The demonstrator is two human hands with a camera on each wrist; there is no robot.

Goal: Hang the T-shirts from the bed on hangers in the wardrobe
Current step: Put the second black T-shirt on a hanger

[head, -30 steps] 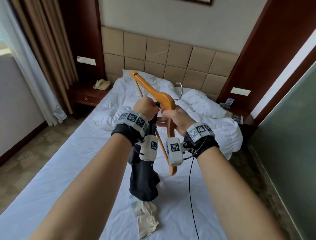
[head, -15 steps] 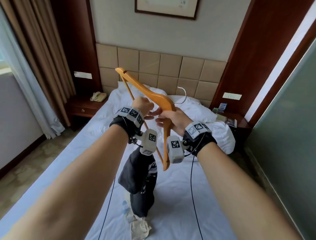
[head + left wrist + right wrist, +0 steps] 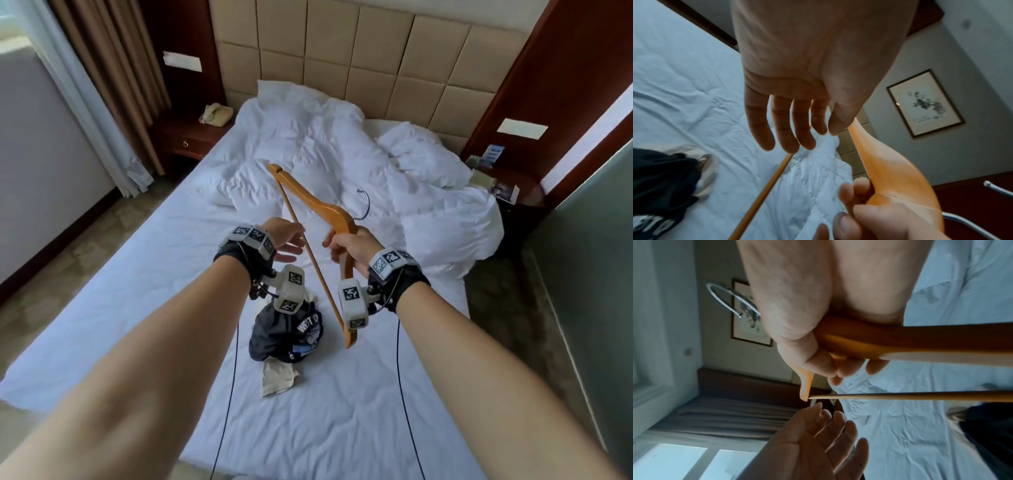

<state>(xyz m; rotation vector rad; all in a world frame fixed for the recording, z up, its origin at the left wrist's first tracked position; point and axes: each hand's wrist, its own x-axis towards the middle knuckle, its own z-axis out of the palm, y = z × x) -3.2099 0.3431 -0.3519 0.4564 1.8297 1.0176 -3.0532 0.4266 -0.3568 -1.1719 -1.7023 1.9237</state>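
Observation:
My right hand (image 3: 346, 241) grips an orange wooden hanger (image 3: 315, 205) at its middle, fingers curled round the shoulder bar (image 3: 900, 340). Its metal hook (image 3: 364, 204) points right and its thin lower rod (image 3: 308, 253) runs diagonally between my hands. My left hand (image 3: 289, 240) hovers just left of the rod, fingers (image 3: 785, 129) relaxed and straight, holding nothing. A dark T-shirt (image 3: 287, 330) with white lettering lies crumpled on the white bed sheet (image 3: 137, 291) below my wrists. Partly under it lies a cream garment (image 3: 279, 378).
A rumpled white duvet (image 3: 428, 205) and pillows fill the head of the bed. A dark nightstand with a phone (image 3: 215, 114) stands at the left, another nightstand (image 3: 507, 188) at the right. Curtains (image 3: 102, 85) hang on the left. A greenish panel (image 3: 582, 274) stands on the right.
The dark T-shirt has left my left hand and dropped onto the bed. My left hand has opened. The hanger, still in my right hand, has come lower.

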